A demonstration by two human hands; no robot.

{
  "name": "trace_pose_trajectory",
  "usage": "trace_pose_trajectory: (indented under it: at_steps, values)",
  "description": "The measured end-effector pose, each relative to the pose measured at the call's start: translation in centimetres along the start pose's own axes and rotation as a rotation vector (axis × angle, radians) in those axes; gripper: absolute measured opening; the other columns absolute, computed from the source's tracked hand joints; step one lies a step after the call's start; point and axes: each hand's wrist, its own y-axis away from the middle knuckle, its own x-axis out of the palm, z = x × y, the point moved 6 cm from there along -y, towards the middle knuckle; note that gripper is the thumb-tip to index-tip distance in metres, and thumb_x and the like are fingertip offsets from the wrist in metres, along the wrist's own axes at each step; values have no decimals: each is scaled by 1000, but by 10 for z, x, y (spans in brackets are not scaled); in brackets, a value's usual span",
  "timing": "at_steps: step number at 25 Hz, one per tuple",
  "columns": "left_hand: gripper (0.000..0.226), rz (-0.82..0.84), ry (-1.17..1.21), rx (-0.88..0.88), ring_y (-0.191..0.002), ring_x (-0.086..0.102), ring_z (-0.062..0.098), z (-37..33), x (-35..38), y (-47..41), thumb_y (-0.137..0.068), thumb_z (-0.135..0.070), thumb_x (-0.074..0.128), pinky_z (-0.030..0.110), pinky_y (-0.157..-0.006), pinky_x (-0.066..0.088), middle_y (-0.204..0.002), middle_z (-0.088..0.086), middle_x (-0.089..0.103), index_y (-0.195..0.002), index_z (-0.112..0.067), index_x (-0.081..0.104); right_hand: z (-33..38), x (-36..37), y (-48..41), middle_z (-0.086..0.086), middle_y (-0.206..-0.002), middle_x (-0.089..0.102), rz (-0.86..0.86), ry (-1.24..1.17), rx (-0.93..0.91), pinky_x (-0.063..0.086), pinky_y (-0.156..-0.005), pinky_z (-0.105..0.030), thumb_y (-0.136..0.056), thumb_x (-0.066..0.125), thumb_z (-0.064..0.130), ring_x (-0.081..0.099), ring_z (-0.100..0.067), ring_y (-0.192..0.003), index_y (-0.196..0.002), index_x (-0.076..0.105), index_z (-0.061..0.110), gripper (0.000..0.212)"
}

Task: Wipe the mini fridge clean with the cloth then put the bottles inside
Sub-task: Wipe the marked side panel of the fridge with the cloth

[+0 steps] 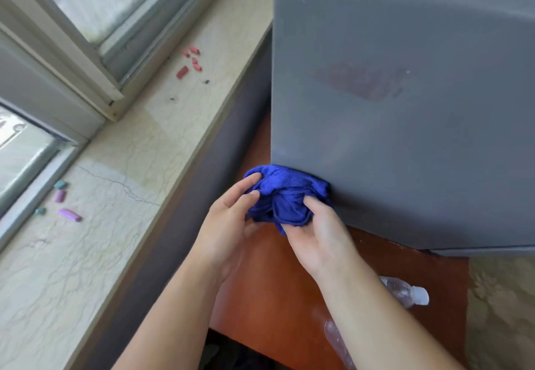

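Now both hands grip a bunched blue cloth: left hand, right hand. Cloth touches grey fridge low corner, above the worktop.

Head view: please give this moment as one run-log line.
left hand: grips cloth | right hand: grips cloth | cloth: bunched, against mini fridge lower corner | bottles: outside, on table

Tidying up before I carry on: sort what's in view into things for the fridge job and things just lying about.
For the job: blue cloth, held by left hand and right hand; grey mini fridge; two clear bottles.
Lying about: pink pieces, purple pieces, teal pieces on window sill.
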Motion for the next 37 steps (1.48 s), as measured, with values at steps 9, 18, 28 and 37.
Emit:
trace_pose_trajectory:
  at_steps: [9,18,28,37]
  values:
    - [35,33,100,419,-118,71,21,-76,41,79,-102,-14,57,37,-91,58,-126,0,75,-134,-24,66,59,51,123,-20,-120,76,139,-45,-86,58,-100,-40,-105,54,15,74,-29,-114,-132,65,2,32]
    - [37,61,69,530,-115,72,18,-69,128,119,-101,-6,57,47,-99,57,-121,-5,77,-130,-24,68,125,1,171,-18,-117,78,175,-32,-219,60,-97,-38,-107,50,20,74,-28,-115,-129,66,2,33]
    - [51,327,-204,119,-115,67,-2,62,218,83,-96,-26,67,25,-109,48,-129,-13,71,-145,-32,57,171,-149,122,-13,-118,78,-151,22,-394,60,-97,-36,-107,49,21,76,-23,-109,-131,66,9,32]
    - [59,383,-261,-219,-126,61,11,120,180,15,-89,-33,72,35,-116,43,-142,0,64,-146,-34,55,126,-186,30,-16,-134,70,-313,-11,-339,53,-108,-41,-107,38,18,67,-30,-125,-136,64,4,41]
